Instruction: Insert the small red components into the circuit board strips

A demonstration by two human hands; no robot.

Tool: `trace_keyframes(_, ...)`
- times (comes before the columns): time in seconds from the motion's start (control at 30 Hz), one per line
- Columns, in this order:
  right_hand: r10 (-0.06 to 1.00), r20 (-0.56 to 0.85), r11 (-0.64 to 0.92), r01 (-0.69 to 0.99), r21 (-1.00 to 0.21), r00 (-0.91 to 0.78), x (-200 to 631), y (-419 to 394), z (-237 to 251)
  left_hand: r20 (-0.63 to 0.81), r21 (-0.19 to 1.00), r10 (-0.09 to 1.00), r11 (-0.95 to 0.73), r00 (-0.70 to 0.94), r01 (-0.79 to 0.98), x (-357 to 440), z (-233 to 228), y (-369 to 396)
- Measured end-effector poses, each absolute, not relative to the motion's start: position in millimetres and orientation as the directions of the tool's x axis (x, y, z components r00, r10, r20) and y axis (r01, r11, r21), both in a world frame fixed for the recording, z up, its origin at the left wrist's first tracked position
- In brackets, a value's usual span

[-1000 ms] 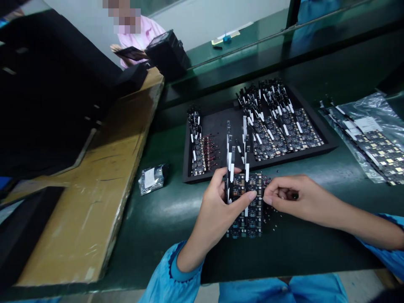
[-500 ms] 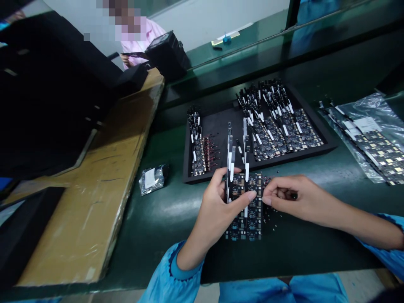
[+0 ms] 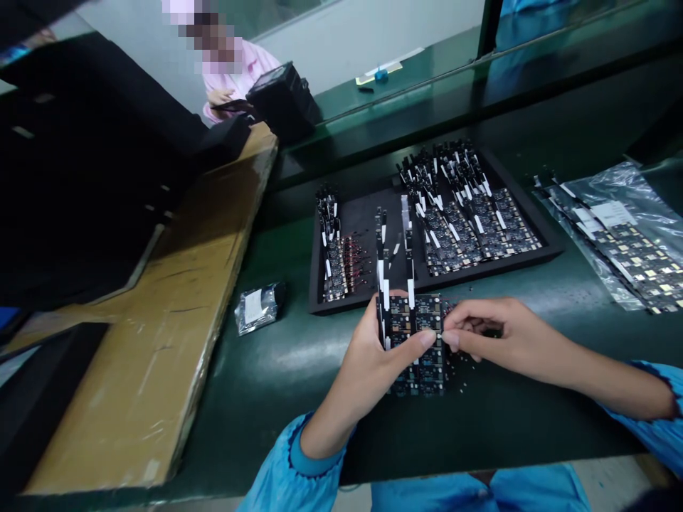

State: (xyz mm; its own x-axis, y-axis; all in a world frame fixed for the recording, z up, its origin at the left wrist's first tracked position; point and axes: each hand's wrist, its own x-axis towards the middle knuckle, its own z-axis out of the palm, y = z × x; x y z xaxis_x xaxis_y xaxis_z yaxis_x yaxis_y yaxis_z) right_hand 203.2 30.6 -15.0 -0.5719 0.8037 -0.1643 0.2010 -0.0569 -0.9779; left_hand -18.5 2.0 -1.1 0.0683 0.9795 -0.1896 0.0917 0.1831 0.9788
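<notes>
My left hand (image 3: 385, 350) grips a dark circuit board panel (image 3: 430, 371) from its left side, thumb lying across the front. Black flex cables with white strips rise from the panel's upper part. At the panel's right edge, my right hand (image 3: 483, 331) has thumb and forefinger pinched together; whatever lies between the fingertips is too small to make out. Small dark and pale bits (image 3: 463, 386) are scattered on the green table (image 3: 299, 398) beneath the right hand. Behind the hands sits a black foam tray (image 3: 368, 203) with several cabled board panels (image 3: 480, 235) on its right side.
A narrow board strip with reddish parts (image 3: 346, 267) lies at the tray's left. A silver packet (image 3: 257, 307) is left of the tray, beside a cardboard sheet (image 3: 176, 313). Bagged boards (image 3: 634, 249) lie at far right. Across the table, a person in pink (image 3: 248, 67) stands near a black box (image 3: 282, 99).
The panel has tilted slightly in my left hand, its cables leaning a little further left. My right pinch stays at the panel's right edge. The person across has shifted a hand.
</notes>
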Motion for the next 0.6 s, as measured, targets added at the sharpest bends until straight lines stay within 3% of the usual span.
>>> trace_keyframes(0.17,0.778,-0.149,-0.043,0.186,-0.982,-0.610,203,32,-21,-0.175,0.981,0.981,0.166,0.087,0.103,-19,-4,1)
trace_keyframes(0.4,0.753,-0.199,-0.085,0.208,-0.974,-0.627,196,34,-43,-0.173,0.973,0.985,0.172,-0.008,0.153,-18,-11,0)
trace_keyframes(0.5,0.696,-0.225,0.000,0.314,-0.949,-0.681,194,37,-51,-0.177,0.971,0.984,0.178,-0.018,0.162,-19,-11,1)
trace_keyframes(0.6,0.686,-0.167,0.091,0.311,-0.946,-0.709,195,37,-52,-0.184,0.970,0.983,0.185,-0.018,0.157,-20,-9,2)
